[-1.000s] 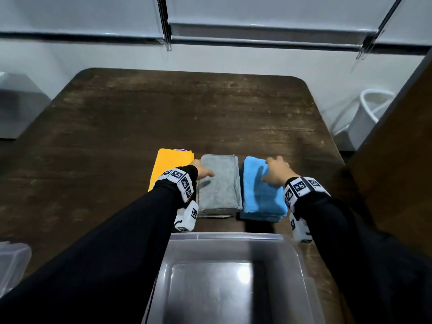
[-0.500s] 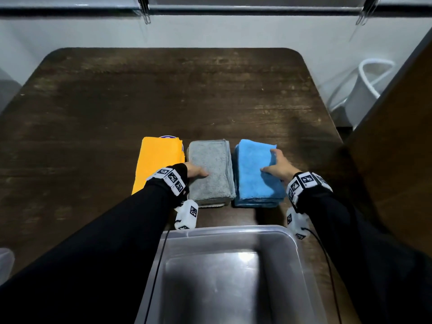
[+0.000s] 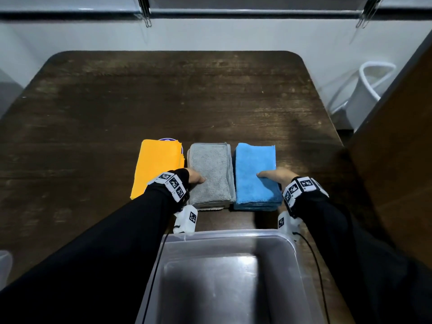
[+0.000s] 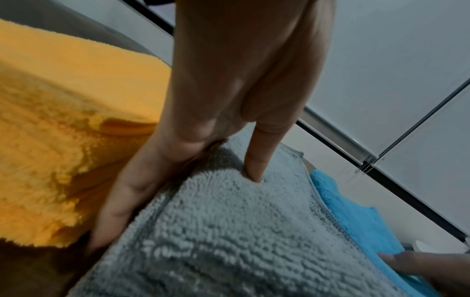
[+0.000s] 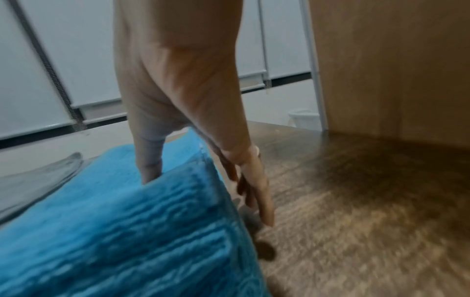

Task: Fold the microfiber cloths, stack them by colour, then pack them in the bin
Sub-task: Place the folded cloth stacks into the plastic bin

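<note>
Left hand (image 3: 195, 177) grasping grey stack (image 3: 210, 174) at its left edge, thumb on top; right hand (image 3: 277, 175) grasping blue stack (image 3: 253, 174) at right edge. Yellow stack (image 3: 156, 164) beside, frame centre-left. Bin (image 3: 229, 237) below, open; table (image 3: 163, 94) above bare.

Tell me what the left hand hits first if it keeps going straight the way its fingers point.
Probably nothing but bare table. The left hand points away from the person, thumb on the grey stack, fingers down its orange-side edge. Beyond looks free to the table's far edge; depth is uncertain.
</note>
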A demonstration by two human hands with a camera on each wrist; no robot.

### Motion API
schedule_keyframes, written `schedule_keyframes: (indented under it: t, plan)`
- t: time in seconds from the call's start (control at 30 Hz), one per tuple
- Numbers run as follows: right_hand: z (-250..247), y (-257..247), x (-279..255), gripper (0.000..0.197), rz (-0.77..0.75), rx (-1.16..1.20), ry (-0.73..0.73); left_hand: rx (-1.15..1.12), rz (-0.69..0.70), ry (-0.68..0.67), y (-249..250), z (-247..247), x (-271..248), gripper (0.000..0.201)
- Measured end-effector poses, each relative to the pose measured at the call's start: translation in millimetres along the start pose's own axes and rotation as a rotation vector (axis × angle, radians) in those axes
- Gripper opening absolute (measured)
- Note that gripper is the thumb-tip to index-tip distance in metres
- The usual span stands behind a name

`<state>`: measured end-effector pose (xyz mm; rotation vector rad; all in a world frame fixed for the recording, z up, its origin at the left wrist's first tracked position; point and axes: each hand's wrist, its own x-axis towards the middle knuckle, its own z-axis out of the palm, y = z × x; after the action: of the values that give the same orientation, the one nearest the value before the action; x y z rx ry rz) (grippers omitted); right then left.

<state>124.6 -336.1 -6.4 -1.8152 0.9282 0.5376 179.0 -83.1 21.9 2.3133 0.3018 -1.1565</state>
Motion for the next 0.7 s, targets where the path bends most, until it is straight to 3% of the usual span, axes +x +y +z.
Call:
schedule_keyframes:
  t: [0.1, 0.2, 0.27, 0.33, 0.43, 0.7]
  plan:
    - [3.0, 2.4, -5.8, 0.052, 0.037, 0.023, -0.042, 0.053, 0.048, 0.019, 8.6, -0.9, -19.5, 0.048]
    - [-1.4, 12.1, 10.7, 0.088, 0.072, 0.043, -0.093, 0.03, 0.058, 0.006, 17.4, -1.5, -23.6, 0.049]
    - [-4.2, 21.2, 33.6, 0.098, 0.074, 0.057, -0.127, 0.031, 0.05, 0.034, 22.4, -1.0, -29.3, 0.024]
    - [-6.1, 21.4, 35.9, 0.095, 0.065, 0.09, -0.131, 0.024, 0.032, 0.069, 26.0, -0.4, -34.0, 0.02]
    - [-6.8, 2.0, -2.9, 0.081, 0.042, 0.122, -0.121, 0.02, 0.066, 0.102, 30.2, -0.7, -41.5, 0.053]
    - [-41.6, -36.0, -78.2, 0.037, -0.069, 0.267, -0.094, -0.202, 0.177, 0.111, 50.6, -26.7, -88.3, 0.055]
